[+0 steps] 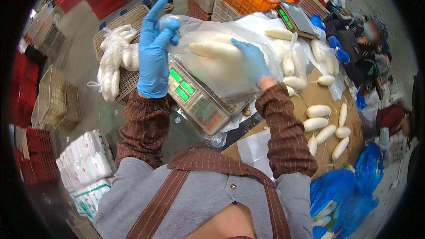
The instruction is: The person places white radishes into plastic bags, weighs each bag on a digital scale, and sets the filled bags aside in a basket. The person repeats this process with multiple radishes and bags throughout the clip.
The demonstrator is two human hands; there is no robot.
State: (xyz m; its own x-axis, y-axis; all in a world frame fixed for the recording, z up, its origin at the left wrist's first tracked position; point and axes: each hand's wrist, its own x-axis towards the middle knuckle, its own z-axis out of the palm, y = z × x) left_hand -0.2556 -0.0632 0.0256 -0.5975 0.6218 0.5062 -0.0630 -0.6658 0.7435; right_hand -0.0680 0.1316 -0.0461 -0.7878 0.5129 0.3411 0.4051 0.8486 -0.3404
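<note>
My left hand (153, 56), in a blue glove, holds the mouth of a clear plastic bag (215, 81) with its lower fingers curled and the index finger raised. Inside the bag lie white radishes (214, 50). My right hand (250, 60), also gloved, reaches into the bag and grips a radish, the palm side hidden. Beneath the bag is a digital scale (199, 106) with lit green displays, its pan mostly covered.
Loose radishes (317, 111) lie on brown cardboard (295, 136) at right, near filled bags (294, 56). A second scale (295, 18) stands beyond. Bagged radishes (114, 56) rest on a crate (127, 86) at left. Blue bags (338, 192) sit lower right. Co-workers (355, 39) are at right.
</note>
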